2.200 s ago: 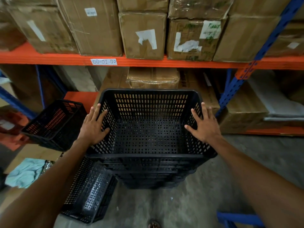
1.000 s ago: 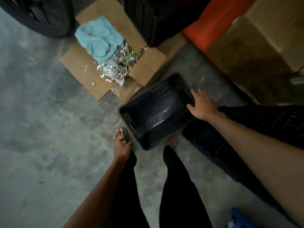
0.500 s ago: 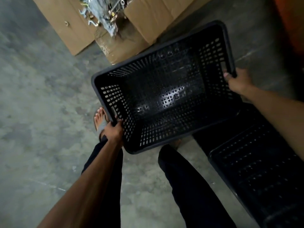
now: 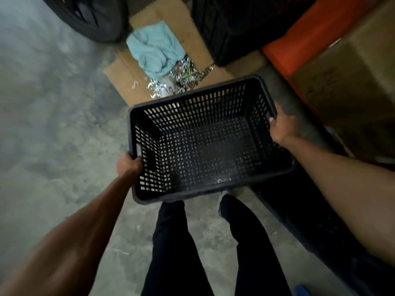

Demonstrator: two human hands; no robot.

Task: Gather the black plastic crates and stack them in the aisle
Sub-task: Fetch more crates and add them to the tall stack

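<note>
I hold a black perforated plastic crate (image 4: 205,144) in the air over the concrete floor, its opening facing up at me. My left hand (image 4: 129,164) is closed on the crate's left rim. My right hand (image 4: 282,128) grips the right rim near the far corner. The crate is empty. Below my right forearm stands the dark stack of black crates (image 4: 310,214), only partly visible. Another black crate (image 4: 239,28) sits at the top, against the rack.
A flattened cardboard sheet (image 4: 121,73) lies on the floor ahead with a teal cloth (image 4: 156,50) and a pile of shiny metal bits (image 4: 179,82). A black tyre (image 4: 89,16) is at top left. An orange rack beam (image 4: 303,39) and a cardboard box (image 4: 352,86) are on the right.
The crate went from lying on the floor under my right hand alone to being lifted by both hands. It has since swung level and moved nearer the stack.
</note>
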